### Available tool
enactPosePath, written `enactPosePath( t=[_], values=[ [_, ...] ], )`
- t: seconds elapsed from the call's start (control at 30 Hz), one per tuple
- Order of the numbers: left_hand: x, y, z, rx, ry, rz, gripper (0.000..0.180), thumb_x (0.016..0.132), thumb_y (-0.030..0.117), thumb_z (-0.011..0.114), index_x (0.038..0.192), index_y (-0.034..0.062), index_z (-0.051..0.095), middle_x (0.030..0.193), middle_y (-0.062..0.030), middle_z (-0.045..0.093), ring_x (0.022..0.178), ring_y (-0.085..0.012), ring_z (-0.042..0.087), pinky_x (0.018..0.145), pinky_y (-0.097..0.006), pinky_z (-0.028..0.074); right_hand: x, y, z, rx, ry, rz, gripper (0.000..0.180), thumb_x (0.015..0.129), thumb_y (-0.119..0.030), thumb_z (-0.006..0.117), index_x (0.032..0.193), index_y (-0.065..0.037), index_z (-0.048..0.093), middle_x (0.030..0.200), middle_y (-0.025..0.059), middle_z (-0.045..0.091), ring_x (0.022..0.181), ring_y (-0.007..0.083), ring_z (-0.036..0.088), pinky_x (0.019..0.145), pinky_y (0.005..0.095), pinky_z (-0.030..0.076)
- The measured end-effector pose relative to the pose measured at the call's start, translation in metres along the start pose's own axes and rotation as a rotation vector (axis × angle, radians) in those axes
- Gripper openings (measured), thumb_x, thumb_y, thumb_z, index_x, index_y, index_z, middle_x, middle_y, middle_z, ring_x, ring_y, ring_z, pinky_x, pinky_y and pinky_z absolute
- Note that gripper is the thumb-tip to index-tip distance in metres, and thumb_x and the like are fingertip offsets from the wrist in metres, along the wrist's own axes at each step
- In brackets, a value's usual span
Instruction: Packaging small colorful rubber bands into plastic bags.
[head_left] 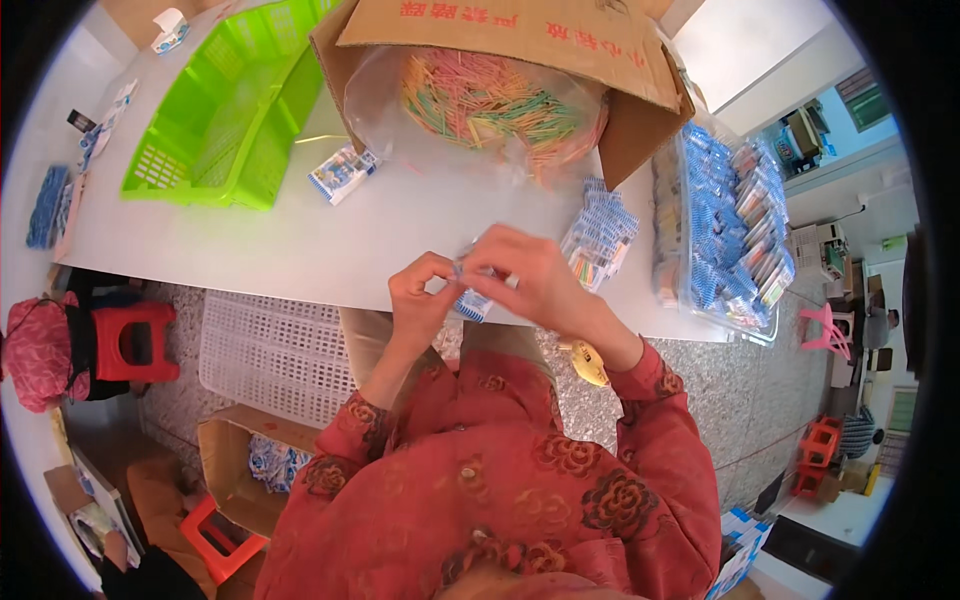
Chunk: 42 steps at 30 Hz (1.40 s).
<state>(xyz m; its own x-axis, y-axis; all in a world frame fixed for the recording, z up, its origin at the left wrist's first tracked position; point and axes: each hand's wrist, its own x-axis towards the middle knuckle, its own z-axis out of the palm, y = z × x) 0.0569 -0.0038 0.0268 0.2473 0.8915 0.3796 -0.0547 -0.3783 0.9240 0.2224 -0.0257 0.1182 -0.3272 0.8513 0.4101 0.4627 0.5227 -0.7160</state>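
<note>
Close to the near edge of the table, my left hand [418, 292] pinches the upper end of a small blue-and-white plastic packet [473, 306]. My right hand [535, 278], slightly smeared by motion, meets it there with its fingers pressed together on the same end. The fingers cover much of the packet. To the right of my right hand lie several similar packets [603, 228] with coloured sticks showing inside. Another packet [342, 176] rests on the table farther to the left. Beyond my hands, a tipped cardboard box [500, 25] opens toward me, with thin pink, yellow and green sticks [500, 100] in a clear bag.
A green plastic basket [250, 150] stands at the far left. At the right, a clear tub [685, 290] holds many blue packets. Below the table are a white perforated crate [275, 345], a cardboard carton [225, 470] with packets and red stools [135, 345].
</note>
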Motion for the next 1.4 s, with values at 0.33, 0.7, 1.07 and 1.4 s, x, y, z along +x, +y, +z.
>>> enactPosePath(
  t=[0.33, 0.7, 1.07, 1.4],
  values=[
    [0.009, -0.042, -0.015, -0.118, 0.086, -0.313, 0.007, 0.077, -0.002, 0.07, 0.08, -0.0009, 0.064, 0.071, 0.0044, 0.054, 0.064, -0.0015, 0.043, 0.056, -0.019, 0.036, 0.064, 0.18, -0.075, -0.445, 0.249, 0.22, 0.019, 0.081, -0.004, 0.061, 0.1, -0.001, 0.062, 0.089, 0.0092, 0.065, 0.066, 0.018, 0.059, 0.063, 0.0304, 0.048],
    [0.002, -0.053, -0.016, -0.25, 0.016, -0.347, 0.008, 0.077, -0.005, 0.068, 0.075, -0.0017, 0.061, 0.073, 0.0017, 0.053, 0.069, -0.0043, 0.046, 0.061, -0.02, 0.037, 0.101, 0.247, -0.069, -1.193, -0.235, -0.002, 0.02, 0.072, -0.001, 0.055, 0.092, 0.0, 0.06, 0.098, 0.015, 0.061, 0.088, 0.0272, 0.065, 0.072, 0.0344, 0.054],
    [0.003, -0.051, -0.016, -0.207, 0.014, -0.318, 0.026, 0.075, -0.006, 0.069, 0.065, -0.0003, 0.046, 0.068, 0.0024, 0.042, 0.066, -0.0047, 0.039, 0.058, -0.021, 0.033, 0.101, 0.262, -0.039, -1.541, -0.194, -0.071, 0.02, 0.069, -0.008, 0.061, 0.089, -0.007, 0.062, 0.081, 0.0061, 0.061, 0.074, 0.0184, 0.065, 0.057, 0.0282, 0.054],
    [0.004, -0.05, -0.019, -0.137, -0.018, -0.316, 0.009, 0.076, -0.001, 0.071, 0.073, -0.001, 0.062, 0.071, -0.0012, 0.06, 0.066, -0.0062, 0.053, 0.061, -0.022, 0.042, 0.097, 0.261, -0.064, -1.307, -0.143, -0.058, 0.017, 0.072, -0.006, 0.056, 0.088, -0.003, 0.062, 0.086, 0.0124, 0.061, 0.078, 0.0268, 0.065, 0.065, 0.0337, 0.056]
  ],
)
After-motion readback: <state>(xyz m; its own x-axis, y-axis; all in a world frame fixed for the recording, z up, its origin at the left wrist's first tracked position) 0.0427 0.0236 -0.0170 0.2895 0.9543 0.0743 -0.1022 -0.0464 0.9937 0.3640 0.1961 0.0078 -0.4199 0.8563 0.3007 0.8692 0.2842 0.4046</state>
